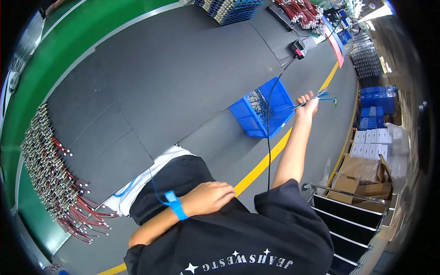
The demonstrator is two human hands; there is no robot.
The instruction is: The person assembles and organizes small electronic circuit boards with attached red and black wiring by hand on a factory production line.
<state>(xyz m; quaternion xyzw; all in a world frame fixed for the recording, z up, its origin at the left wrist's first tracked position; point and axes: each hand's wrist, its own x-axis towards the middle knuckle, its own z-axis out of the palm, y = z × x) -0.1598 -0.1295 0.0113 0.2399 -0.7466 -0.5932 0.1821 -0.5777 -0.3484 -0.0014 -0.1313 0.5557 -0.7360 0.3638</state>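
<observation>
My right hand (308, 104) is stretched out to the right, its fingers closed round a few thin blue strips (322, 94). Their exact kind is too small to make out. Just left of that hand, beside the table edge, is a blue plastic bin (251, 125) with a heap of small silvery and blue pieces (259, 104) inside. My left hand (208, 198) lies against my dark shirt with its fingers loosely extended, holding nothing visible. A blue wrist strap (175, 205) with a thin cord is around that wrist.
A dark mat covers the table (151, 78). Circuit boards with red leads (50, 169) are piled at left; blue panels (229, 10) and red wire bundles (302, 13) lie at the far side. A black cable (268, 151) hangs across the bin. A shelved cart (346, 224) stands right.
</observation>
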